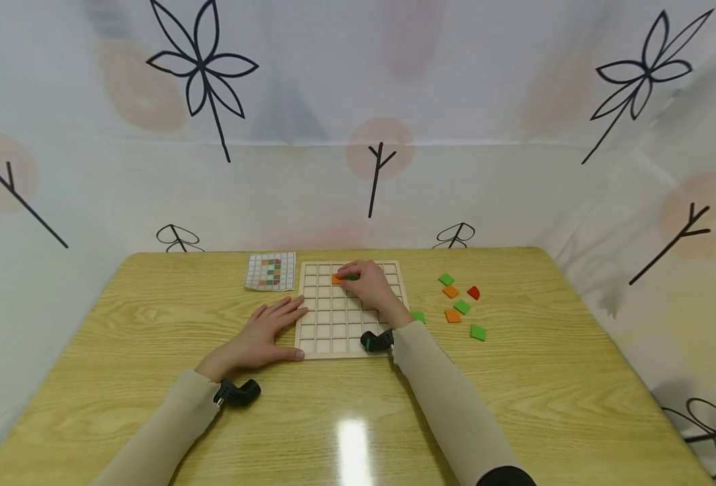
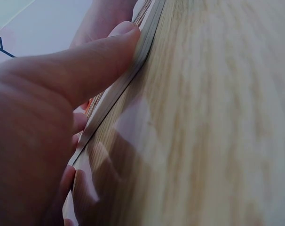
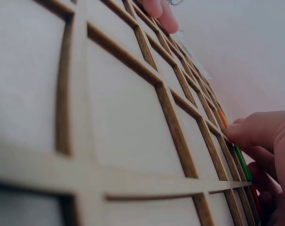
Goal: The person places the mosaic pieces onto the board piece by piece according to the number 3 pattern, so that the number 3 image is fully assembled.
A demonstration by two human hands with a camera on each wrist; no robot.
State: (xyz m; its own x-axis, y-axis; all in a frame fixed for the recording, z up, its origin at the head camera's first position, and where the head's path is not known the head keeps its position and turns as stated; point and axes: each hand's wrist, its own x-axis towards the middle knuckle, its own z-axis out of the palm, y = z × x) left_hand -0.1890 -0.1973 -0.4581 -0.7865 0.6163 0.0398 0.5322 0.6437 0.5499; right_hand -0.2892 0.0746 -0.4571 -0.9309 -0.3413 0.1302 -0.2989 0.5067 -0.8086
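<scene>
My left hand (image 1: 265, 335) lies flat on the tabletop (image 1: 121, 317), fingers straight and relaxed, pressed against the left edge of the wooden grid board (image 1: 334, 324); the left wrist view shows my thumb (image 2: 86, 66) pushed up against the board's thin side, near its front corner. My right hand (image 1: 371, 283) reaches across the board toward its far edge, fingers curled down onto a green tile (image 1: 352, 277) that sits in a cell of the second row from the far side, just beside an orange tile (image 1: 336, 278) already lying in the cell to its left. In the right wrist view my fingertips (image 3: 246, 134) pinch down at the green tile (image 3: 242, 162), with the orange tile (image 3: 222, 117) just past it along the same row. The board lies at the middle of the tabletop, close to the far edge. Just left of it, touching or nearly touching its far left corner, lies a pattern card (image 1: 270, 271) printed with a small coloured grid. Toward the right edge of the tabletop a loose group of tiles is scattered: three green tiles (image 1: 462, 306), two orange ones (image 1: 450, 291) and a red one (image 1: 473, 292), and one more green tile (image 1: 418, 316) lies just beside my right wrist, near the board's right edge.
</scene>
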